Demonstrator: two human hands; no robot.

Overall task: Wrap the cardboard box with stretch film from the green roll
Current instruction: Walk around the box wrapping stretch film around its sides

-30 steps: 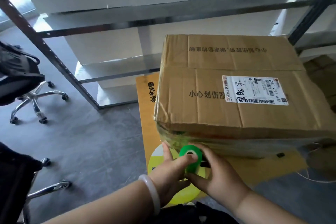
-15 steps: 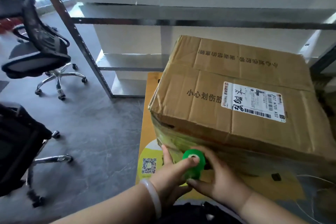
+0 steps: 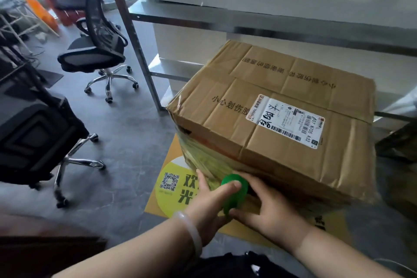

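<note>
Left hand: thumb pressed on the near end of the green roll, fingers curled under it, and one finger lying straight against the box side. A pale bangle circles the wrist.
Right hand: fingers curled round the far side of the roll, gripping it from the right and below.
Green roll: a short, smooth plastic cylinder held end-on between both hands. It sits low against the near face of the cardboard box, just beside the box's near left corner.
Change: over the last second the view swings leftward, so the box turns from face-on to corner-on. The roll stays low at the same corner. The thumb now covers the core opening that showed before.
Meaning for the task: probably the roll is about to be carried round this corner for another low pass. The upper part of the box appears bare.
Stretch film: a glossy, wrinkled, green-tinted band clinging to the lower part of the left face.
Cardboard box: a brown, creased, rectangular carton with a dented corner and printed characters. A white shipping label is stuck flat on top.
Yellow sheet: a flat printed board with a QR code, lying under the box.
Surroundings: a grey floor, a black mesh office chair and a metal shelf frame behind.
</note>
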